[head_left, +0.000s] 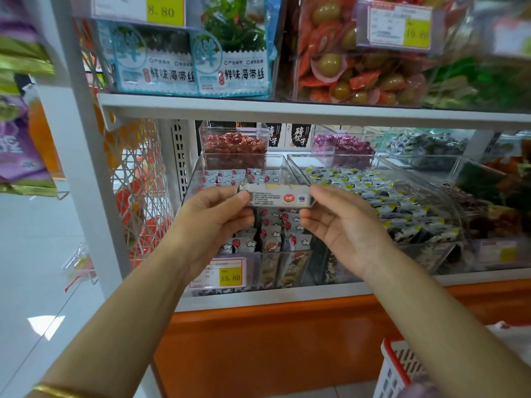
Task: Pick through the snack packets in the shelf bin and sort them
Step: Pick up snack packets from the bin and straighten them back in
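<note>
Head view. The left hand (214, 214) and right hand (342, 222) hold one packet (275, 196) between them, level, just above the front half of the bin (198, 173). Each hand pinches one end: thumb on the near face, fingers curled over the far edge. Both grips are clamped on the packet. Its near face carries fine print too small to read, a round red logo and a small blue mark.

The bin is clear plastic and sits on the lower shelf. The stock (273, 234) inside it is white wrappers with red dots and cloud shapes, partly hidden by the hands and the packet. A price tag (227, 275) on the bin front reads 15.80.

Surroundings:
- Right bin (402, 202), touching the first, holds grey wrappers with yellow-green corners.
- Behind the first bin stands a red sweets box (234, 145); to its right is a purple sweets box (342, 143). Dark cartons behind them show white characters, only partly legible.
- The shelf board (287, 110) crosses above the hands.
- On the upper shelf, two seaweed packs (230, 73) read 鲜味海带丝, with a large 鲜 in a circle. A tag (163, 10) above them reads 8.80.
- To the right is an olive bin (353, 70) with orange wrappers. Its tag (413, 33) is blurred — it appears to read 10.80.
- An orange panel (273, 340) forms the shelf base.
- A basket (396, 366) — white with a red rim — stands at the lower right.
- A bangle (54, 390) is on the left wrist.
</note>
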Motion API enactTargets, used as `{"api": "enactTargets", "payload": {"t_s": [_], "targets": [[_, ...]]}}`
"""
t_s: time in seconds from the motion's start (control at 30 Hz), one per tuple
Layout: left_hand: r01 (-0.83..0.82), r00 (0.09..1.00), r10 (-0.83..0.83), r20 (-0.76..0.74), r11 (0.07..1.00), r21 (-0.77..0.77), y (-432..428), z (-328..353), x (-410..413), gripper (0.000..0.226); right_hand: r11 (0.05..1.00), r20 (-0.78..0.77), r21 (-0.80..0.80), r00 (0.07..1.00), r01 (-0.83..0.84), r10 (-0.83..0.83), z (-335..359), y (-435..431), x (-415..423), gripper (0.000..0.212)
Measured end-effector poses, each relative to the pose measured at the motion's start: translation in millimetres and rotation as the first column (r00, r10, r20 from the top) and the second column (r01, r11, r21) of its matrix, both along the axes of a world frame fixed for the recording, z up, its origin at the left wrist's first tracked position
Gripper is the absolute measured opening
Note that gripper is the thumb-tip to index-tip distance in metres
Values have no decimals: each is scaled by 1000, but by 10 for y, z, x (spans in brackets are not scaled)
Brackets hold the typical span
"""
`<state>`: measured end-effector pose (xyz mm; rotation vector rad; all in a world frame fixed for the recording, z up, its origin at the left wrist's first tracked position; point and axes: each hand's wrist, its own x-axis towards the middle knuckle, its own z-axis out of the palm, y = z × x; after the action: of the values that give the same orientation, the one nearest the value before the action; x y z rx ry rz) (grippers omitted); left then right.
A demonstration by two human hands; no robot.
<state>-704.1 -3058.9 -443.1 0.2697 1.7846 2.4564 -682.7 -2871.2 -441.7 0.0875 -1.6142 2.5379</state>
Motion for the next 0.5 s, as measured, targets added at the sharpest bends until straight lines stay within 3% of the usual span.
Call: {"api": "enactTargets", "payload": {"t_s": [0.43, 0.5], "targets": [[-12, 994, -3, 113, 991, 135, 21, 33, 10, 33, 983, -21, 91, 987, 158, -157, -54, 16, 7, 14], [-18, 993, 1, 119, 990, 141, 22, 29, 9, 26, 980, -31, 108, 986, 166, -164, -66, 24, 11, 15]]}}
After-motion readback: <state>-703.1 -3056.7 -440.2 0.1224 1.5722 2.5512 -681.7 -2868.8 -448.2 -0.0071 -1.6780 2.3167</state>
